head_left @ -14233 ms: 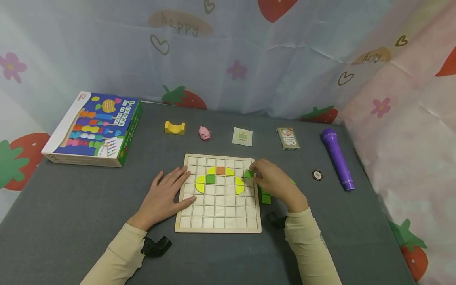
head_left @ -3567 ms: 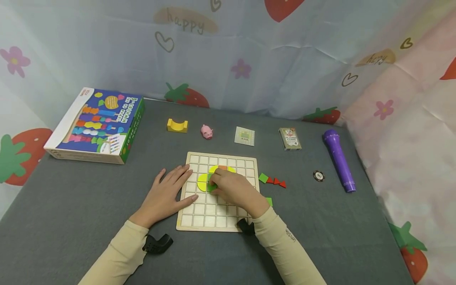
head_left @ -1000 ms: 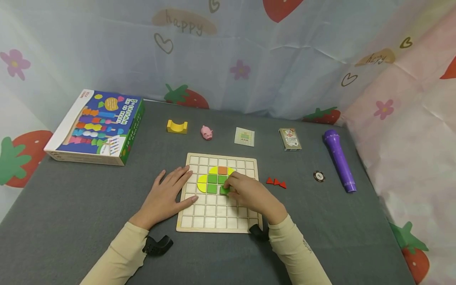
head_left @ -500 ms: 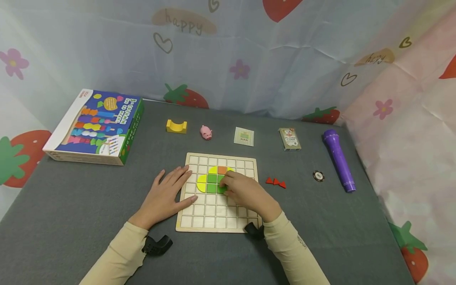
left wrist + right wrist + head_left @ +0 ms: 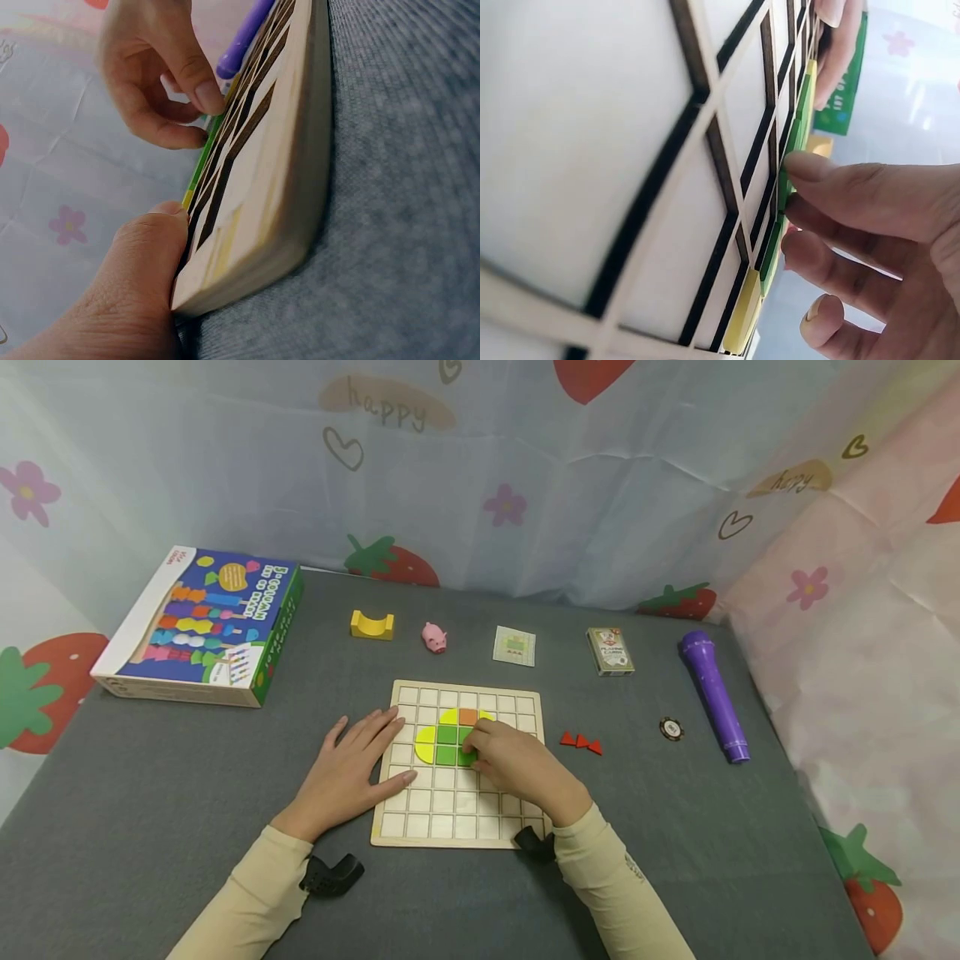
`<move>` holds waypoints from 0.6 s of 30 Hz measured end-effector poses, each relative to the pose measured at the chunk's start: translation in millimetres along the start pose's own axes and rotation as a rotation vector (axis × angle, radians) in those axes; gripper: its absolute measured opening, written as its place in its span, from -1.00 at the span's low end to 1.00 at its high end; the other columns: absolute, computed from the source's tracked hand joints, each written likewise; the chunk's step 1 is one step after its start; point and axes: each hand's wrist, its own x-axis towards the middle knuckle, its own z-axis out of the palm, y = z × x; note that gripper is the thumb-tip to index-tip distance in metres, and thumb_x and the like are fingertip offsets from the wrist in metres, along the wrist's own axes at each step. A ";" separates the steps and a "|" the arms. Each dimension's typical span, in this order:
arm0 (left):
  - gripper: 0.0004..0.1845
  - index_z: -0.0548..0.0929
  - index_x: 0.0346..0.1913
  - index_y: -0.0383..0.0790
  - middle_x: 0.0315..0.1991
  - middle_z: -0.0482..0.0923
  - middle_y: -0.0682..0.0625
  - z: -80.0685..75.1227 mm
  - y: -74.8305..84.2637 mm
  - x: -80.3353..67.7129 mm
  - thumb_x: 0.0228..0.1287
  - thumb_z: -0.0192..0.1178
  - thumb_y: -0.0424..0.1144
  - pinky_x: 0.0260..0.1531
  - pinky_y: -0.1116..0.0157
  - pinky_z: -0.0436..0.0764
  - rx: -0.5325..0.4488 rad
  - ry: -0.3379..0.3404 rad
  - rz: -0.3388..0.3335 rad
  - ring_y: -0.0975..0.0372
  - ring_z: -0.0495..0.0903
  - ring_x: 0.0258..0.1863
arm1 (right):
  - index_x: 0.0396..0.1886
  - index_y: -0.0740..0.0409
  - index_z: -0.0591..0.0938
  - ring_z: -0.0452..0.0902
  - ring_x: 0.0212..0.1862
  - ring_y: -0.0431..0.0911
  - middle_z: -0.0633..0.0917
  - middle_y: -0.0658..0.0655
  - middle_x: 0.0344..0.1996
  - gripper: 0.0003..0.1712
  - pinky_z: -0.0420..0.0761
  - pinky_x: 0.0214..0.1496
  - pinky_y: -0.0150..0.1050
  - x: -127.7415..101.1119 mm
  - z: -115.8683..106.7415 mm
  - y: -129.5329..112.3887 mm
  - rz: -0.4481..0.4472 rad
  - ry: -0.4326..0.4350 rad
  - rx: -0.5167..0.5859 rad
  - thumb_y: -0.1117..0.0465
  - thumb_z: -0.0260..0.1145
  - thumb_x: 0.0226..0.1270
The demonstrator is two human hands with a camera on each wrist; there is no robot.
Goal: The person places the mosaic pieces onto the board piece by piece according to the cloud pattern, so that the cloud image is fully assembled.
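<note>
On the desk [image 5: 187, 793]: wooden grid board [image 5: 459, 827] in front of me.
Left hand [image 5: 347, 772]: my fingers flat and relaxed, resting on the board's left edge, holding nothing.
Right hand [image 5: 517, 764]: my fingertips [image 5: 810, 166] curled onto a green square tile [image 5: 784, 187], pinching it at its edge.
Tile position: in the board's middle cells, just beside other green tiles [image 5: 446, 745], with yellow curved pieces [image 5: 425, 746] and an orange square [image 5: 468, 717] around them.
Right of board: three red triangles [image 5: 581, 743], apart from it.

Head view high and forward-down over the wooden grid board [image 5: 459, 768]; both wrist views close, edge-on along it.
</note>
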 end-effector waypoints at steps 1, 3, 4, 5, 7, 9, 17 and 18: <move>-0.13 0.22 0.47 -0.08 0.48 0.12 -0.01 -0.3 0.2 0.0 0.21 0.08 0.33 0.39 -0.16 -0.09 -0.001 -0.001 -0.001 0.06 0.12 0.45 | -0.12 0.13 0.69 0.56 -0.10 -0.18 0.63 0.02 -0.19 -0.75 0.61 -0.06 -0.32 0.1 0.0 0.1 0.002 -0.003 0.000 0.24 0.42 0.19; -0.13 0.22 0.47 -0.09 0.48 0.12 -0.01 -0.9 0.6 0.0 0.22 0.09 0.32 0.39 -0.15 -0.09 -0.005 -0.003 -0.003 0.06 0.12 0.45 | -0.11 0.12 0.69 0.55 -0.11 -0.18 0.63 0.01 -0.19 -0.76 0.60 -0.08 -0.32 -1.1 -0.2 1.3 0.009 -0.006 0.001 0.23 0.40 0.21; -0.13 0.22 0.47 -0.08 0.49 0.11 -0.01 -1.2 0.9 0.0 0.22 0.08 0.33 0.40 -0.15 -0.10 -0.006 -0.006 -0.004 0.06 0.11 0.46 | -0.10 0.12 0.69 0.54 -0.12 -0.18 0.63 0.01 -0.19 -0.77 0.60 -0.09 -0.32 -2.4 -0.4 2.6 0.009 -0.006 0.005 0.23 0.39 0.23; -0.13 0.21 0.47 -0.08 0.49 0.11 -0.01 -1.5 1.3 0.0 0.22 0.08 0.33 0.40 -0.15 -0.10 -0.008 -0.010 -0.006 0.07 0.11 0.46 | -0.10 0.11 0.69 0.54 -0.14 -0.19 0.63 0.01 -0.19 -0.78 0.60 -0.10 -0.32 -4.6 -0.8 4.3 0.014 -0.002 0.014 0.23 0.37 0.25; -0.13 0.21 0.47 -0.08 0.49 0.11 -0.01 -1.6 1.6 0.2 0.22 0.07 0.33 0.40 -0.15 -0.10 -0.011 -0.014 -0.005 0.07 0.10 0.46 | -0.10 0.10 0.68 0.53 -0.16 -0.19 0.63 0.00 -0.19 -0.79 0.59 -0.12 -0.31 -11.1 -1.9 9.4 0.028 0.015 0.033 0.21 0.36 0.26; -0.13 0.21 0.47 -0.09 0.49 0.11 -0.01 -1.4 1.7 0.3 0.22 0.07 0.33 0.40 -0.15 -0.10 -0.014 -0.016 -0.005 0.06 0.10 0.46 | -0.11 0.12 0.67 0.53 -0.17 -0.17 0.63 0.01 -0.19 -0.79 0.59 -0.14 -0.30 -19.4 -4.1 16.0 0.043 0.039 0.050 0.21 0.36 0.26; -0.12 0.19 0.48 -0.08 0.49 0.09 0.00 -1.1 -0.2 0.1 0.22 0.07 0.33 0.40 -0.14 -0.12 -0.015 -0.020 -0.010 0.07 0.09 0.47 | -0.09 0.18 0.62 0.56 -0.19 -0.10 0.62 0.08 -0.17 -0.73 0.60 -0.19 -0.18 -60.8 -15.0 44.4 0.209 0.050 0.079 0.21 0.39 0.24; -0.12 0.19 0.48 -0.08 0.49 0.10 0.00 -0.9 -0.6 -0.1 0.22 0.07 0.34 0.40 -0.14 -0.11 -0.013 -0.022 -0.010 0.07 0.09 0.47 | -0.08 0.18 0.61 0.57 -0.18 -0.08 0.62 0.09 -0.16 -0.72 0.60 -0.17 -0.16 -65.8 -15.7 47.5 0.238 0.032 0.088 0.21 0.39 0.24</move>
